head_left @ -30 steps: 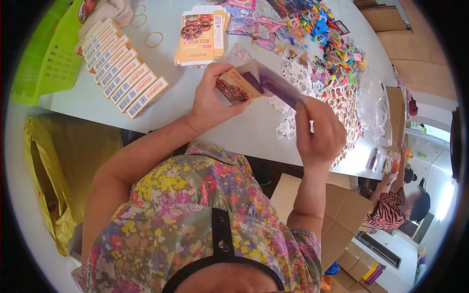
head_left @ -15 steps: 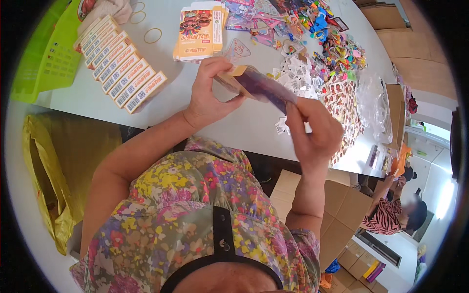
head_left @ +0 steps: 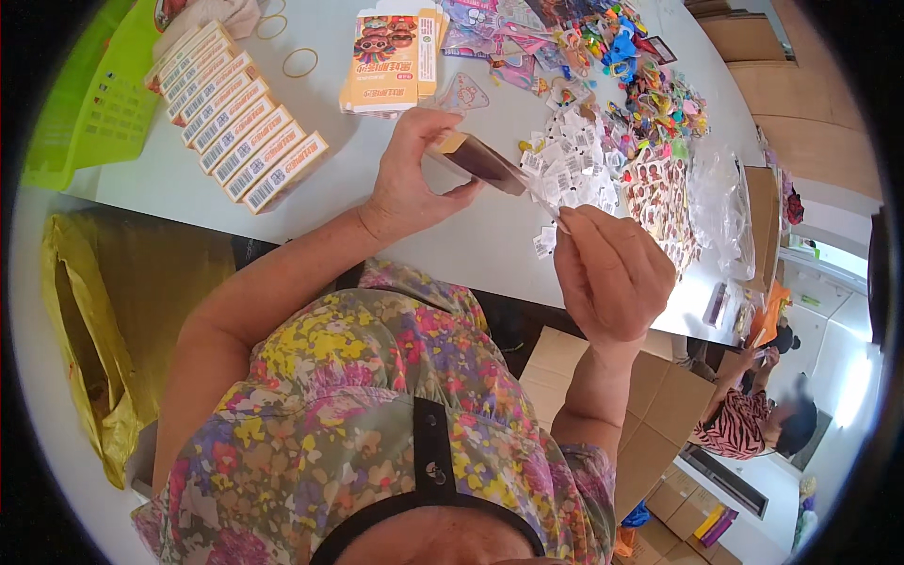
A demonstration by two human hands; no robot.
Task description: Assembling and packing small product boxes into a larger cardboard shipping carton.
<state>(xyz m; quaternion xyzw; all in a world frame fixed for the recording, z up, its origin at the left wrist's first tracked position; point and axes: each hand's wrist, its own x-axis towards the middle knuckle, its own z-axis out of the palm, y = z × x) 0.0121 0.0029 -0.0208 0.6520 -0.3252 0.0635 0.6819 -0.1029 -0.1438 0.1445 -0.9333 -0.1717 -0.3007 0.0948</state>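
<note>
My left hand (head_left: 407, 179) grips a small open-ended carton (head_left: 485, 165), yellow at one end and dark along its side, between thumb and fingers above the table. From its right end a thin, pale, see-through strip (head_left: 543, 200) stretches to my right hand (head_left: 617, 271), whose thumb and fingertips are pinched on it. Whether the strip is film or a bag I cannot tell. Just beyond my left hand lies a stack of flat yellow cartons (head_left: 381, 80) with cartoon figures. A row of filled-out cartons (head_left: 247, 132) stands to the left.
A green plastic basket (head_left: 104, 113) and several rubber bands (head_left: 299, 62) are at the left. White label slips (head_left: 570, 151), small colourful toys (head_left: 621, 52), sticker sheets (head_left: 659, 202) and clear plastic bags (head_left: 723, 207) cover the right side. A person (head_left: 753, 419) works at far right.
The dark, shiny piece that stretched between my hands now shows only near the carton, with a thin pale strip beyond it. My right hand has moved slightly right and down.
</note>
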